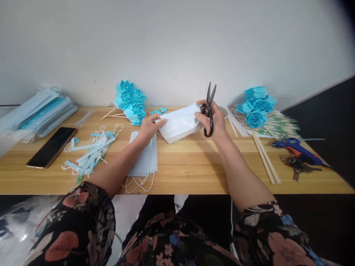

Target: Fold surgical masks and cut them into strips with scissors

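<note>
Between my hands, above the wooden table, is a pale face mask [180, 123] with its white side facing me. My left hand [149, 129] pinches its left end between thumb and fingers. At the other end, my right hand [215, 120] grips the mask's corner. Black scissors [210, 107] also hang in that right hand, a handle loop round the fingers, blades pointing up and slightly apart. Below my left forearm lie more face masks [145, 157] with white ear loops towards the table's front edge.
Cut strips and loops [91, 151] lie left, beside a phone [52, 147] and a mask stack [41, 112]. Blue paper-like flowers [130, 101] on sticks stand behind; another bunch [256, 105] is right. Chopsticks [266, 159], a blue glue gun [298, 147] and keys [296, 166] lie at right.
</note>
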A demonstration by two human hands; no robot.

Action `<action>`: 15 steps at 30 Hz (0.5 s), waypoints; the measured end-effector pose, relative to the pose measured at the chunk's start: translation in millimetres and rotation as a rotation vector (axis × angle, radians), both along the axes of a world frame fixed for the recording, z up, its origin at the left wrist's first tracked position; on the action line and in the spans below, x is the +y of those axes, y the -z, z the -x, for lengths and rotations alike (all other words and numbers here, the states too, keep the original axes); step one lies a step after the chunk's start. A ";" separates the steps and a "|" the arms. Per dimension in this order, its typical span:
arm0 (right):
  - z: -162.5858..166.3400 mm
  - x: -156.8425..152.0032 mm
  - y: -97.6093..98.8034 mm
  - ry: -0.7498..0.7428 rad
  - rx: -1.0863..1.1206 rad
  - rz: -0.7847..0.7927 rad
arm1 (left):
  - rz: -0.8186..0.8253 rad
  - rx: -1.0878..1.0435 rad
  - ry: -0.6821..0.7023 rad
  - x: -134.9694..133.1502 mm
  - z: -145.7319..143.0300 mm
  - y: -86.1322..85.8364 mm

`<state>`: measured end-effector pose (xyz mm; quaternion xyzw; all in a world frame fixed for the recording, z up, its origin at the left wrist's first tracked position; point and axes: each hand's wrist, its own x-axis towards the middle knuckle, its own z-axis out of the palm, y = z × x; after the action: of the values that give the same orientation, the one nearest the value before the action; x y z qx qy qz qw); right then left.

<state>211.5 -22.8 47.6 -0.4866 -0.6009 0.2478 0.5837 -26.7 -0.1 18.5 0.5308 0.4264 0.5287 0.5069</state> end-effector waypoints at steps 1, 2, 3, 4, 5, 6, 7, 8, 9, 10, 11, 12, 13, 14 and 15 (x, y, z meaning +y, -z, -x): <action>-0.1 0.5 0.1 0.004 0.008 -0.007 | -0.003 -0.023 -0.019 0.2 -0.2 -0.1; 0.0 0.7 0.2 0.003 0.013 -0.011 | 0.000 -0.048 -0.024 0.2 -0.3 -0.2; 0.3 0.7 0.5 0.002 0.019 -0.015 | 0.005 -0.074 -0.020 0.0 -0.5 -0.3; 0.7 0.7 0.9 0.006 0.028 -0.021 | 0.009 -0.099 -0.010 -0.2 -0.5 -0.4; 0.9 0.7 1.5 0.016 0.038 -0.028 | 0.008 -0.124 0.001 -0.5 -0.5 -0.6; 1.0 1.0 2.2 0.028 0.048 -0.036 | 0.007 -0.148 0.013 -0.6 -0.4 -0.8; 0.9 1.4 3.0 0.044 0.060 -0.047 | 0.002 -0.171 0.024 -0.7 -0.4 -1.2; 0.5 2.0 3.9 0.061 0.070 -0.057 | -0.003 -0.194 0.034 -0.8 -0.3 -1.8; 0.0 2.6 4.8 0.075 0.076 -0.064 | -0.006 -0.219 0.044 -0.9 -0.2 -2.5; -0.6 3.2 5.6 0.087 0.077 -0.069 | -0.005 -0.246 0.055 -1.1 -0.2 -3.4; -1.1 3.7 6.1 0.097 0.077 -0.072 | 0.003 -0.270 0.073 -1.5 -0.3 -4.4; -1.4 4.0 6.5 0.105 0.079 -0.074 | 0.016 -0.288 0.100 -2.1 -0.5 -5.2; -1.3 4.1 6.7 0.112 0.084 -0.076 | 0.034 -0.298 0.134 -2.9 -0.9 -5.8; -1.0 4.1 6.8 0.118 0.092 -0.080 | 0.056 -0.300 0.171 -4.1 -1.5 -5.9; -0.4 3.9 6.9 0.125 0.104 -0.085 | 0.076 -0.293 0.202 -5.3 -2.3 -5.5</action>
<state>211.9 -18.9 40.6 -0.4846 -0.5482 0.2099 0.6486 -24.4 -5.5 24.0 0.4688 0.3122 0.5302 0.6338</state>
